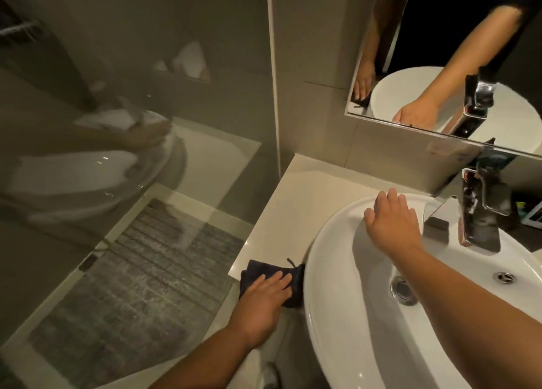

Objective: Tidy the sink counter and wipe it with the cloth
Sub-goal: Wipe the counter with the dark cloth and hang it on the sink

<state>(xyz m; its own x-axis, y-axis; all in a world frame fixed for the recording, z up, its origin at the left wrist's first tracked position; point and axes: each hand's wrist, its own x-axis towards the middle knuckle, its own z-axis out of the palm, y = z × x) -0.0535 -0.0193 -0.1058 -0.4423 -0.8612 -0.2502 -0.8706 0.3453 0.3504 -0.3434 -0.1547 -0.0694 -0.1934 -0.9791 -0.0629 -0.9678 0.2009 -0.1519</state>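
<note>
The dark cloth [271, 280] sits at the counter's [293, 206] front edge, against the basin [337, 315], partly overhanging; a push outward would likely drop it. It looks soft, bunched, a loop tag poking up. The left hand [264, 303] presses it with flat, nearly closed fingers; the right hand [390, 221] rests spread on the basin's rim, holding nothing.

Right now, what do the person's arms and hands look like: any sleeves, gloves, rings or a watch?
The left hand and right hand are bare: no gloves, and no rings, watch or bands show on the visible sides. Both forearms are uncovered to the frame edge. The wall mirror reflects a dark short sleeve high on one arm.
</note>
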